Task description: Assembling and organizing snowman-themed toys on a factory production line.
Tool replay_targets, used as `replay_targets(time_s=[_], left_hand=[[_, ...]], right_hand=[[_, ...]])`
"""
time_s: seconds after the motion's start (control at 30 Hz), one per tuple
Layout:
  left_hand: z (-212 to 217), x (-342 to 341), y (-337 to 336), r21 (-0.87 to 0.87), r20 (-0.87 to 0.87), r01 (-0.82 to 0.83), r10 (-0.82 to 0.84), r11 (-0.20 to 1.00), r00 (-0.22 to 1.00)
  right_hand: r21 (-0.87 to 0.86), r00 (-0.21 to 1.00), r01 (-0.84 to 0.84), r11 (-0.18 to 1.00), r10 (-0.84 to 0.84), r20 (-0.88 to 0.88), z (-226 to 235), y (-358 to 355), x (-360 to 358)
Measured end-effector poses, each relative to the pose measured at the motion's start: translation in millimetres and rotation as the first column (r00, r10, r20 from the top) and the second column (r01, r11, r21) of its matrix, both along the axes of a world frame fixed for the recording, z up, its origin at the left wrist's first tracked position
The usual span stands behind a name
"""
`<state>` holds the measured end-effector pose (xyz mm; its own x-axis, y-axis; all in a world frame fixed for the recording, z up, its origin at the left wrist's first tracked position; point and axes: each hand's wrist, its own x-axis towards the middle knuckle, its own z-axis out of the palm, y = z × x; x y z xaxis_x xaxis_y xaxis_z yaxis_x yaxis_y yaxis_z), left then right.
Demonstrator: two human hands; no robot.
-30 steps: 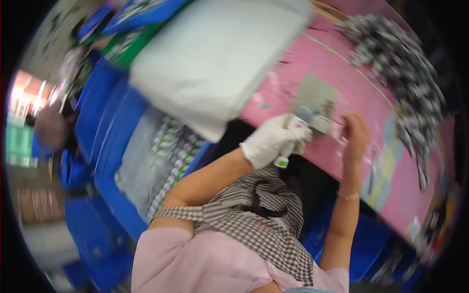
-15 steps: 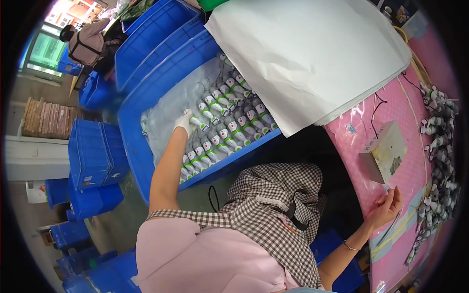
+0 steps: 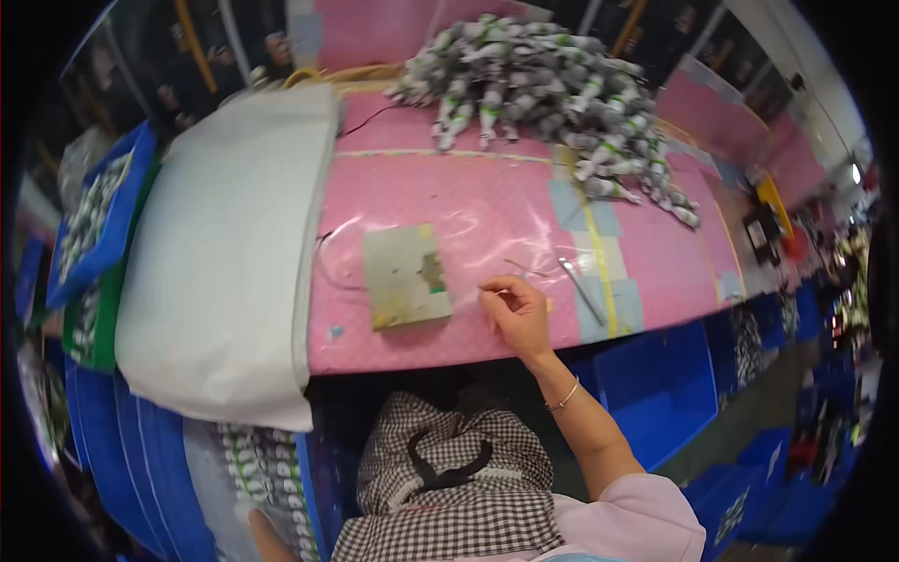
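My right hand (image 3: 517,317) is bare, with a bracelet at the wrist, and hovers over the pink-covered table (image 3: 412,192). Its thumb and fingertips are pinched together; anything between them is too small to make out. Close by lie a slim metal tool (image 3: 582,292) and a grey box-shaped block (image 3: 401,278). My left hand (image 3: 247,511) is blurred at the lower left, over a blue crate (image 3: 314,496) with rows of small grey, white and green figures (image 3: 245,459). Its fingers cannot be distinguished.
Large white sheets (image 3: 225,234) cover the table's left end and overhang the crate. A heap of similar grey-white figures (image 3: 552,89) lies along the back. Further left stands a blue bin (image 3: 112,225) of figures, on a green one. Another blue crate (image 3: 651,393) sits under the table's right side.
The view has swung right, from the crate to the table. My left hand was among the figures in the crate, gloved; now it is at the lower edge. My right hand stays over the table.
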<state>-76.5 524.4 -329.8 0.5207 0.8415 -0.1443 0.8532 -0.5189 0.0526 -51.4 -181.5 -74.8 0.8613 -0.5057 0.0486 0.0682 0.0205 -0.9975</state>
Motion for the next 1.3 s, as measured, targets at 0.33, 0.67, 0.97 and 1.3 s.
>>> replay_targets(time_s=[0.33,0.67,0.97,1.3], left_hand=[[154,79,-67,0.174,0.44,0.234,-0.288,0.957,0.85],[306,96,-372,-0.124,0.973,0.836,-0.102,0.534,0.209],[347,95,-580,-0.571,0.811,0.656,-0.215,-0.493,0.544],[318,99,-541,-0.398,0.346,0.301,0.162,-0.867,0.924]], right_hand=[[-0.918,0.697,0.372,0.134,-0.694,0.181,25,-243,14],[-0.837,0.912,0.247,0.488,-0.41,0.03,48,-195,-15],[-0.24,0.985,-0.124,0.963,0.149,0.089,67,-6,-19],[0.644,0.687,-0.727,0.238,0.245,0.684,22,41,-33]])
